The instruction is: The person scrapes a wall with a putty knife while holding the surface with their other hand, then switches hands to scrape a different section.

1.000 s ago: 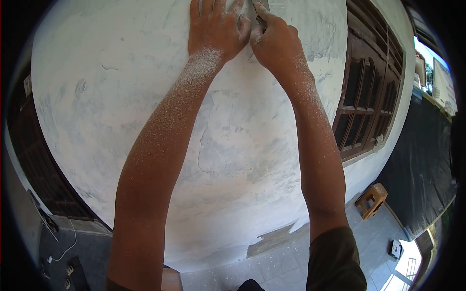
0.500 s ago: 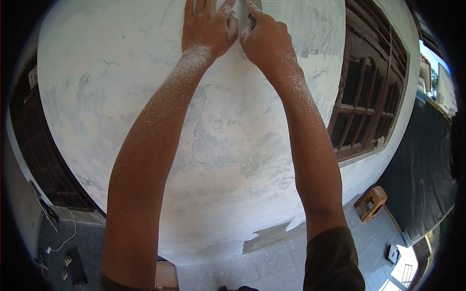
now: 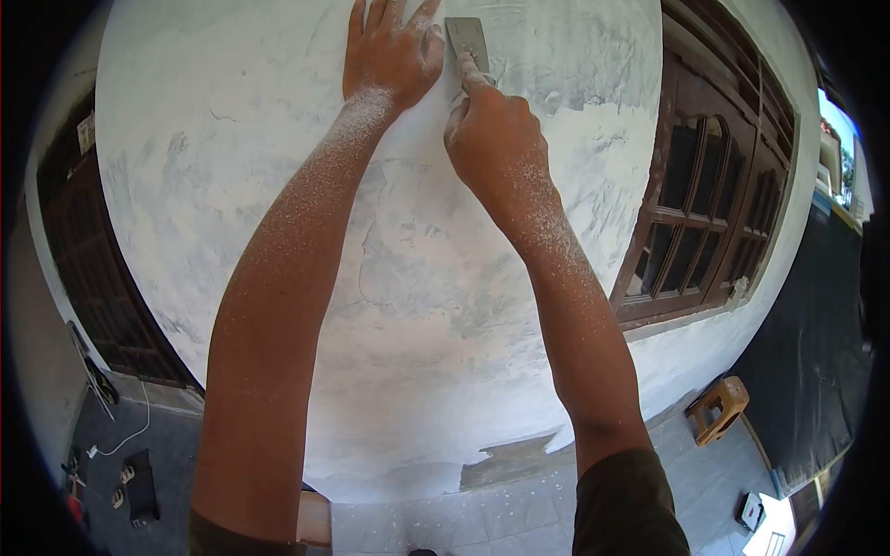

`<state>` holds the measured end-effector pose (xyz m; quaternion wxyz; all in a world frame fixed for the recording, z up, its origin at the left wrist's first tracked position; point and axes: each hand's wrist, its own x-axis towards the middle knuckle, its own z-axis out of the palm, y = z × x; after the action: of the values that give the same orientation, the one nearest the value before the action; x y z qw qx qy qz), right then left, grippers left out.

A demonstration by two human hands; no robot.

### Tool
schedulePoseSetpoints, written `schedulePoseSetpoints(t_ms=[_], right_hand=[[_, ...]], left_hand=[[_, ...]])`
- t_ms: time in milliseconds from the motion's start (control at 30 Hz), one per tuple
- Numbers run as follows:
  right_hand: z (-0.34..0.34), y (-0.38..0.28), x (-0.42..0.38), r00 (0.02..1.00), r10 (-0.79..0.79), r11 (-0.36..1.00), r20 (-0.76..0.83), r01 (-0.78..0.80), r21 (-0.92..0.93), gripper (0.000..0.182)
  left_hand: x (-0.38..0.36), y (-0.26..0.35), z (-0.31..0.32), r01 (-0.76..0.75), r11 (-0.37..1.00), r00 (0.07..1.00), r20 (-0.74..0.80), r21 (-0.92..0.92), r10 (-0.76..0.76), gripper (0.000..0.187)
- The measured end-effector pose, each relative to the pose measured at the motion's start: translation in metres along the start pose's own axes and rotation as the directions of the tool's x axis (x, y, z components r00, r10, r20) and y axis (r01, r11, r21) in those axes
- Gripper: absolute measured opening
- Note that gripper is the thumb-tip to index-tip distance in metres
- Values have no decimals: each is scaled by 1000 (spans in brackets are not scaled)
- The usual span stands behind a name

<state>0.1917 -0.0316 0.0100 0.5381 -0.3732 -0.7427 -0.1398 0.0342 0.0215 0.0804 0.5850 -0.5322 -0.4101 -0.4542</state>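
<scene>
Across most of the view stretches a broad white-coated plaster wall, cloudy with grey smears, marked by fine cracks and rough toward the right; low down, a ragged grey patch meets the pale grey tiled floor. At the far right hangs glossy, wrinkled black sheeting, and nearer stands a dark brown wooden window with small dark panes. A light brown plastic stool sits on the floor by the sheeting.

High on the wall, the left hand lies against the coating, its fingers spread and pointing up, holding nothing. Just beside it, the right hand is closed around the handle of a thin grey metal scraper, index finger extended along the blade. The blade flares to a straight edge at the top; whether that edge touches the wall, I cannot tell.

For clean strokes, a low blade angle and even pressure from the index finger should suit this surface, since a digging corner could gouge the brittle-looking coat. Fine white powder speckles both wrists and forearms.
</scene>
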Motion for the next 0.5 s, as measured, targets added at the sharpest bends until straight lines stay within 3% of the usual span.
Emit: schedulePoseSetpoints(t_ms=[100, 233, 300, 400, 500], right_hand=[[5, 2, 3, 1000, -6, 1000, 21, 6, -4, 54], [6, -6, 45, 972, -55, 998, -228, 58, 4, 46], [9, -3, 25, 972, -66, 998, -225, 62, -23, 47], [3, -1, -21, 999, 22, 998, 34, -20, -55, 50], [9, 2, 5, 995, -61, 998, -76, 61, -3, 59]], left_hand=[[2, 1, -2, 19, 1000, 1000, 18, 7, -19, 57], [1, -1, -3, -16, 999, 1000, -19, 32, 17, 57], [1, 0, -4, -4, 1000, 1000, -12, 5, 4, 57], [2, -5, 4, -32, 999, 998, -48, -5, 32, 57], [1, -3, 0, -8, 1000, 1000, -18, -20, 8, 57]])
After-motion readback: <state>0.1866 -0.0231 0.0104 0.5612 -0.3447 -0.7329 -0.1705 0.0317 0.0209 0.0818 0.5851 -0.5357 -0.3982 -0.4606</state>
